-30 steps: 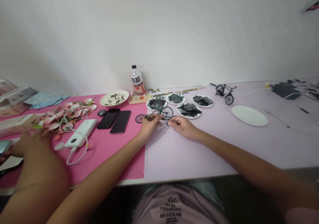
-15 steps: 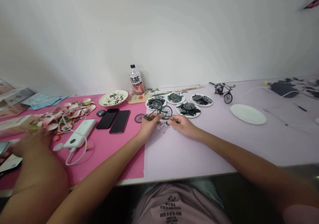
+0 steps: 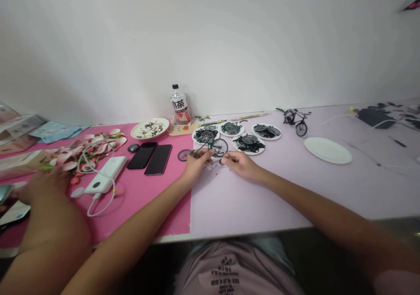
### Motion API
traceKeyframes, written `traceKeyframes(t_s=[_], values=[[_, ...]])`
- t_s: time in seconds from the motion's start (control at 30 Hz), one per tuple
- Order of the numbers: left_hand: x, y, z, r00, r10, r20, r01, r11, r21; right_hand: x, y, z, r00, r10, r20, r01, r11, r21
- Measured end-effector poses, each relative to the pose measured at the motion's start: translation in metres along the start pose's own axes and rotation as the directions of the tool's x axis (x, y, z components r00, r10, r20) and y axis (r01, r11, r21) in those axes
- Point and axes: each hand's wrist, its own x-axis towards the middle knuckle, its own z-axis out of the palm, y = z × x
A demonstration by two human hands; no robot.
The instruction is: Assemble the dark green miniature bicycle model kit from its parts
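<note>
A small toy bicycle [image 3: 219, 147] with a green frame and dark spoked wheels is pinched in my left hand [image 3: 198, 163]. One wheel sticks out left of the fingers, the other to the right. Close by that right wheel, my right hand [image 3: 240, 163] has thumb and fingers pressed together; what lies between them is too small to make out. Tiny parts [image 3: 215, 169] lie on the table under my hands. Just behind are small white plates of bicycle pieces, with wheels on the nearest plate [image 3: 262, 151]. Farther right stands another toy bicycle [image 3: 295, 121], dark in colour.
To the left lie two phones [image 3: 158, 160], a mouse [image 3: 133, 148], a white power bank [image 3: 106, 174] with cable, and pink petals [image 3: 113, 140]. Another person's hand [image 3: 49, 183] rests there. A bottle [image 3: 180, 107] stands by the wall. A white plate [image 3: 328, 150] is at right.
The whole view has shifted very slightly. Both hands and the toy bicycle keep nearly the same place, with no other clear difference.
</note>
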Motion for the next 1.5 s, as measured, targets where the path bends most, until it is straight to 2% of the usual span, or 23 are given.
traceKeyframes(t_s=[0.47, 0.97, 1.2, 1.37, 1.5], values=[[-0.0011, 0.0011, 0.0020, 0.999, -0.010, -0.036, 0.008, 0.998, -0.064, -0.0012, -0.0005, -0.0004, 1.000, 0.019, 0.013, -0.019, 1.000, 0.003], [-0.0007, -0.0006, 0.0001, 1.000, 0.030, -0.009, -0.029, 0.999, 0.033, 0.0014, 0.0039, -0.0002, 0.997, 0.075, 0.005, -0.075, 0.997, -0.032], [-0.0003, -0.0002, -0.0010, 1.000, 0.020, -0.006, -0.020, 0.998, 0.053, 0.0018, 0.0061, 0.0000, 0.998, 0.063, -0.011, -0.063, 0.998, -0.017], [-0.0006, 0.0001, -0.0006, 0.999, 0.033, -0.005, -0.033, 0.997, 0.064, 0.0024, 0.0086, 0.0003, 0.998, 0.048, -0.034, -0.049, 0.998, -0.031], [-0.0011, 0.0013, 0.0003, 0.998, 0.050, -0.036, -0.045, 0.991, 0.127, 0.0020, 0.0052, 0.0011, 0.992, 0.004, -0.124, -0.015, 0.995, -0.094]])
